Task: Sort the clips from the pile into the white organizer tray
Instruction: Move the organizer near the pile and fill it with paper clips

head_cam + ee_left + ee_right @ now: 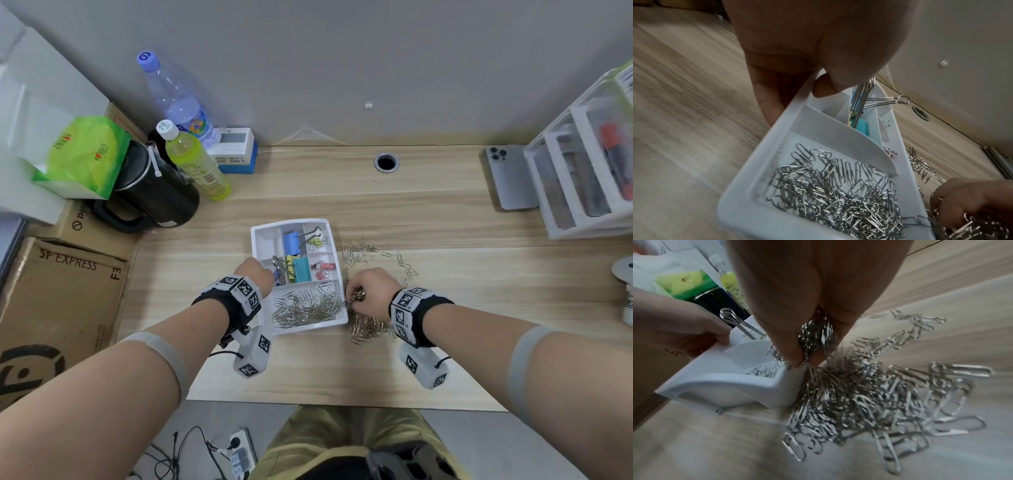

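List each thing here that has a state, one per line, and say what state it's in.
white organizer tray: on the desk, steadied at its left rim.
left hand: grips the tray's rim.
right hand: pinches a bunch of paper clips.
paper clip pile: loose on the desk, right of the tray.
near compartment: partly filled with paper clips.
binder clips: in the middle compartments.
water bottle: capped.

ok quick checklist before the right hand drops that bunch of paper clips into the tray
1. Right hand grips a bunch of silver wire paper clips: ok.
2. Left hand holds the white plastic organizer tray at its left rim: ok.
3. Bunch over the tray's near paper-clip compartment: not ok, it hangs beside the right wall.
4. Compartment has room: ok.
5. Clips dangling from the bunch: not ok, one hangs down.
6. Loose pile on the wooden desk remaining: ok.
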